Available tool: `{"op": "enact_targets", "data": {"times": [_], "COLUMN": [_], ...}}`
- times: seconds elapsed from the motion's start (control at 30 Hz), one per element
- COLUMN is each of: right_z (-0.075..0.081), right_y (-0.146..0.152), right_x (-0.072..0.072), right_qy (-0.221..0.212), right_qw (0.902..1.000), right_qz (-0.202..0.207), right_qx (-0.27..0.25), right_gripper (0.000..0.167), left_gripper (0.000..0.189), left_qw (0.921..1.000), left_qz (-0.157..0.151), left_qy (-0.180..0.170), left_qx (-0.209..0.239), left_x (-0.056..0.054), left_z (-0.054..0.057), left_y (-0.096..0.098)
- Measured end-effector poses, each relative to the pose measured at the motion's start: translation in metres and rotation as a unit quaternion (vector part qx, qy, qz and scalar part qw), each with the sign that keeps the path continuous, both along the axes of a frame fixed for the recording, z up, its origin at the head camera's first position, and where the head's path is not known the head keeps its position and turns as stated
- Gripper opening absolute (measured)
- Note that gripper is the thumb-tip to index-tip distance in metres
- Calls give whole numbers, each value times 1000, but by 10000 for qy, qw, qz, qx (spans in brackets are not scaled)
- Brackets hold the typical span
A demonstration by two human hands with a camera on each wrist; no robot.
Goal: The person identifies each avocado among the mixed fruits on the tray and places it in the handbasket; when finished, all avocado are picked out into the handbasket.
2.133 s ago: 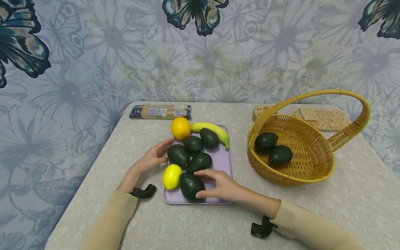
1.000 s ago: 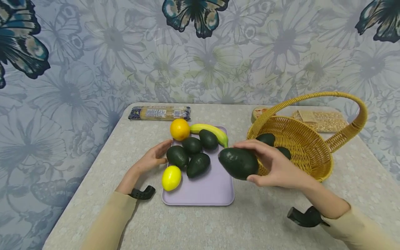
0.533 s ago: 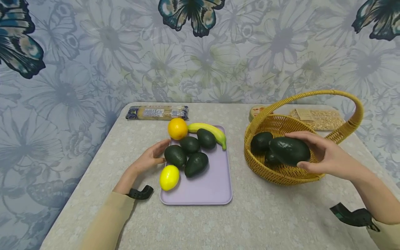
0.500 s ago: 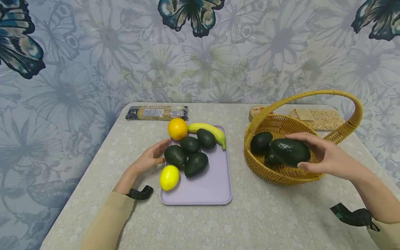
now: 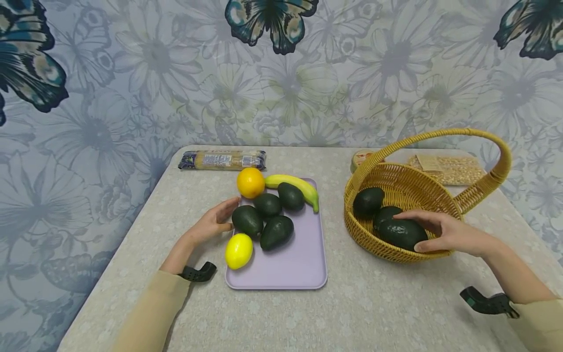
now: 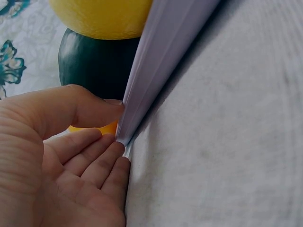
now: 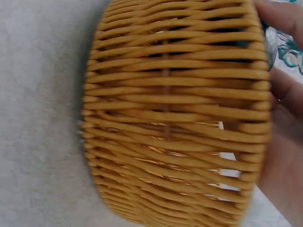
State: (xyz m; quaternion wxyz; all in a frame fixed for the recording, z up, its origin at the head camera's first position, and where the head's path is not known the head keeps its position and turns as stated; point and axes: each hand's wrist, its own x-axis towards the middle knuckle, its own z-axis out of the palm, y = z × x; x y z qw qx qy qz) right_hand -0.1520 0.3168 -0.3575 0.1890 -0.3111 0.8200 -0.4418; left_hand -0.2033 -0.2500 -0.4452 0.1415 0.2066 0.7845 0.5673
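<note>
In the head view my right hand (image 5: 448,233) holds an avocado (image 5: 402,234) low inside the yellow wicker basket (image 5: 398,255), thumb on its near side and fingers over its far side. Two more avocados, one at the basket's left wall (image 5: 368,202) and one partly hidden behind the held one, lie in there. The basket's woven side (image 7: 175,104) hides most of that hand in the right wrist view. My left hand (image 5: 210,226) rests against the left edge of the lilac tray (image 5: 290,274), thumb tip and relaxed fingers right at the rim (image 6: 151,61), holding nothing.
On the tray lie several avocados (image 5: 276,232), a lemon (image 5: 239,251) and a banana (image 5: 294,185), with an orange (image 5: 250,183) at its far left corner. Behind are a pasta packet (image 5: 222,160), a round tub (image 5: 361,157) and a bag of pale kernels (image 5: 453,169).
My right hand took the avocado from the tray's near end, carried it right over the basket and lowered it in beside the other two. The left hand has stayed at the tray's edge.
</note>
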Motion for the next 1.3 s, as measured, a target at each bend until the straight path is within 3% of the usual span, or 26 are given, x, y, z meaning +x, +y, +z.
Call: {"op": "enact_targets", "data": {"times": [0.23,0.37,0.8,0.93,1.13,1.3], "right_z": [-8,-13,-14,-5,29,48], "right_y": [-3,-7,-19,-17,-29,-67], "right_x": [-3,-8,-10,-9,2,8], "right_qy": [43,188,203,329,530,934], "right_qw": [9985,9967,9947,9977,9975,9776], "right_qz": [-237,-164,-125,-78,300,1010], "right_qx": [492,774,998,582,-370,-1595], "right_gripper": [57,58,55,55,59,67], "left_gripper": [72,72,71,72,72,72], "left_qw": [10000,10000,10000,10000,10000,10000], "left_qz": [18,6,-33,0,-2,14], "left_qy": [-24,-16,-61,-73,-70,-35], "left_qx": [-14,14,62,39,27,-10], "left_x": [1,1,2,2,2,0], "left_z": [2,1,-1,0,0,1], "left_y": [2,2,2,2,1,1]}}
